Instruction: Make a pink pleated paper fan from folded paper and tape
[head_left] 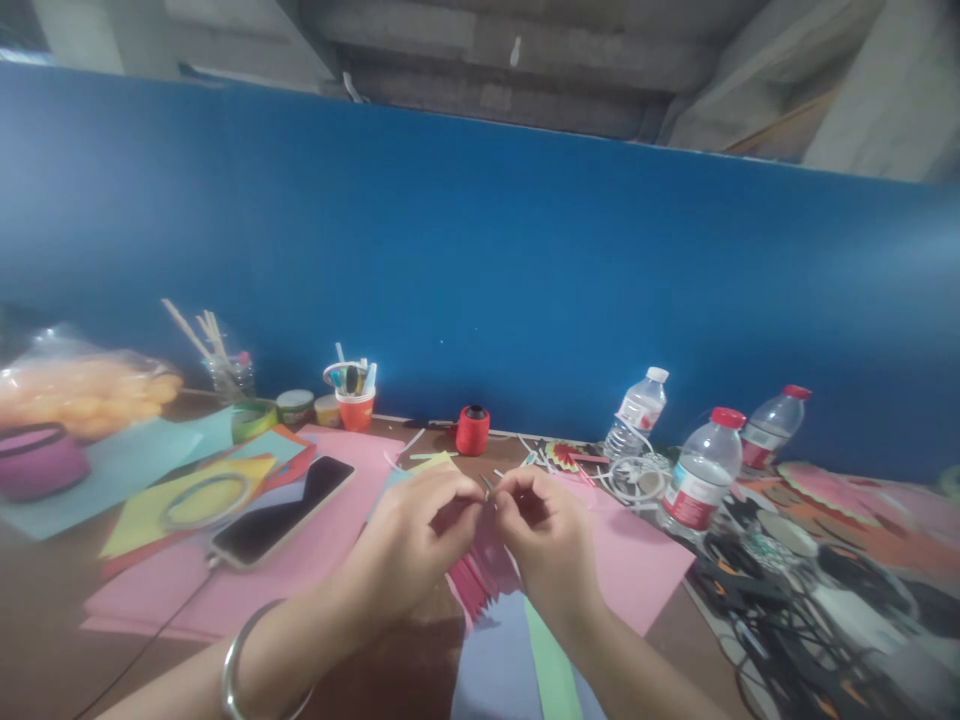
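Observation:
My left hand (pixel 420 530) and my right hand (pixel 551 535) meet over the middle of the table, each closed in a fingertip pinch. Between the fingertips shows a tiny, thin, dark piece, too small and blurred to name. Directly below hangs or lies a pleated pink paper (pixel 472 588), partly hidden by my hands; whether they hold it I cannot tell. Beneath it are a grey-blue sheet (pixel 495 660) and a green strip (pixel 551 655). Just beyond my hands stands a red spool of thread (pixel 473 432). Pink paper (pixel 630 550) spreads to the right of my right hand.
On the left, a phone (pixel 281 515) with a cable lies on coloured paper. Behind it stand a cup of tools (pixel 356 408) and a holder with sticks (pixel 231 378). Bottles (pixel 701 475), white cord (pixel 637 478) and tangled black items (pixel 787 620) crowd the right. A blue partition (pixel 480 260) rises behind.

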